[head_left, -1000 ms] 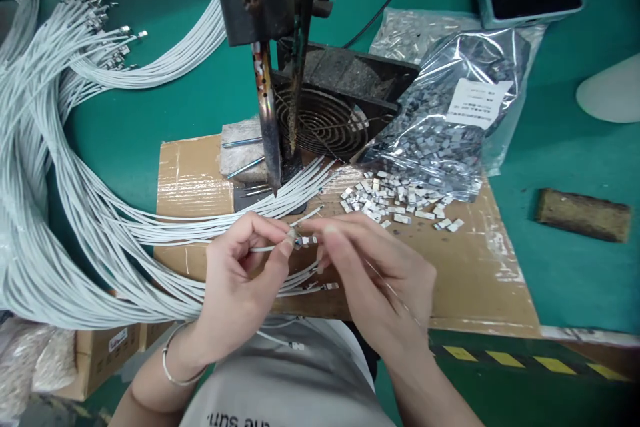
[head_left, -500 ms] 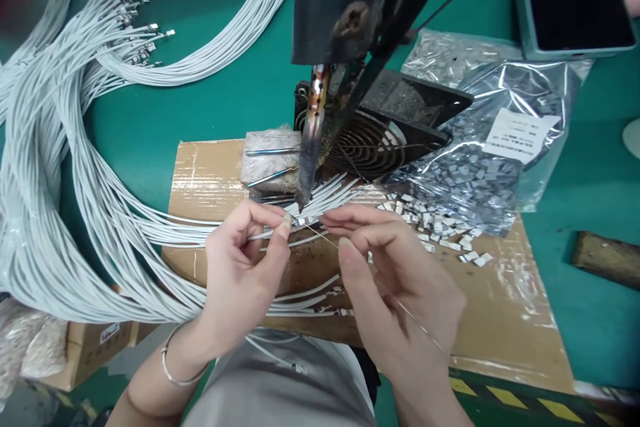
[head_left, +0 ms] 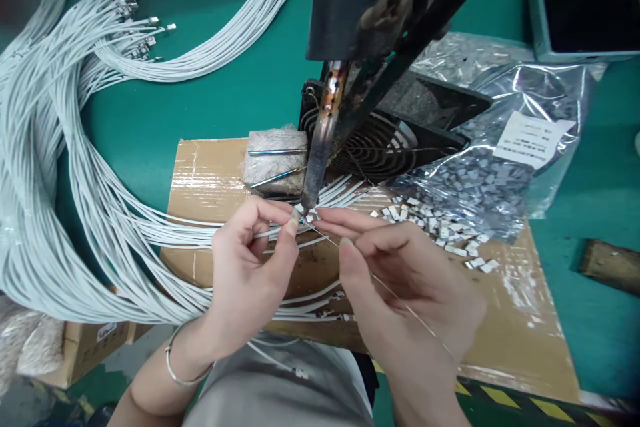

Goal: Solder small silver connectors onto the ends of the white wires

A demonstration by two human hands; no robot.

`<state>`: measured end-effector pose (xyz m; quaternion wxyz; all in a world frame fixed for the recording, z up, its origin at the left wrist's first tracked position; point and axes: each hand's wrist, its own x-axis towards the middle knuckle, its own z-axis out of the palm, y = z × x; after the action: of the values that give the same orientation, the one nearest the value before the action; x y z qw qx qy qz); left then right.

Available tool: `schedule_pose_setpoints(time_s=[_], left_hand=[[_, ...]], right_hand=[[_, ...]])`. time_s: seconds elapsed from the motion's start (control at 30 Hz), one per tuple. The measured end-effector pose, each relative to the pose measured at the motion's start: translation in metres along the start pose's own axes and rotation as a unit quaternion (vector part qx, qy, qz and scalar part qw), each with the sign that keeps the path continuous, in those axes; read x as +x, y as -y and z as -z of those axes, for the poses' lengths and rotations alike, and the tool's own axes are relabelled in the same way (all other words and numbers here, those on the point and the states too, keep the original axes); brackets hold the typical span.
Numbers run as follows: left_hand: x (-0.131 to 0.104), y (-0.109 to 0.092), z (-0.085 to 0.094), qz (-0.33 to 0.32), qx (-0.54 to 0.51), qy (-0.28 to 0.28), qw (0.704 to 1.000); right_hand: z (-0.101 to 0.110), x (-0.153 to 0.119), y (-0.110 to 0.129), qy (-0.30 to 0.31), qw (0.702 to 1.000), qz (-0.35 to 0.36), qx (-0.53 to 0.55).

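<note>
My left hand (head_left: 255,273) pinches the end of a white cable between thumb and index finger. A small metal connector (head_left: 312,217) pokes out just past those fingertips. My right hand (head_left: 405,287) grips a thin solder wire (head_left: 426,327) between thumb and fingers, its front end reaching the connector. From above, a soldering iron (head_left: 323,147) on a stand points down, with its dark tip at the connector; whether they touch is hard to see. More white cables (head_left: 185,233) run under my left hand.
Small white connector pieces (head_left: 425,223) lie loose on the cardboard sheet (head_left: 530,340). Behind them are a plastic bag of parts (head_left: 480,180) and a black fan (head_left: 380,147). A wrapped block (head_left: 275,163) sits left of the iron. Large cable bundles (head_left: 35,213) fill the left side.
The view has shifted slightly, so the iron and bag appear further right. The connector and solder wire are now closer to the iron's tip. Both hands keep their hold.
</note>
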<state>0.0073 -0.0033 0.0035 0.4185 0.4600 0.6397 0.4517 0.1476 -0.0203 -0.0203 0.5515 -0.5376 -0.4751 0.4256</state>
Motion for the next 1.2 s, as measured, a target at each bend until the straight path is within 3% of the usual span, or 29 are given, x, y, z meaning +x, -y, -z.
schedule_pose_setpoints(time_s=[0.6,1.2], left_hand=[[0.0061,-0.0068,-0.0039,-0.007,-0.003,-0.032,0.999],[0.0048,-0.0040,-0.0029,-0.007,-0.017,-0.024,1.000]], right_hand=[[-0.0044,0.0035,-0.0001,-0.011,1.000,0.006,0.027],[-0.0049,0.0030,0.0008,-0.021,0.999,0.008,0.033]])
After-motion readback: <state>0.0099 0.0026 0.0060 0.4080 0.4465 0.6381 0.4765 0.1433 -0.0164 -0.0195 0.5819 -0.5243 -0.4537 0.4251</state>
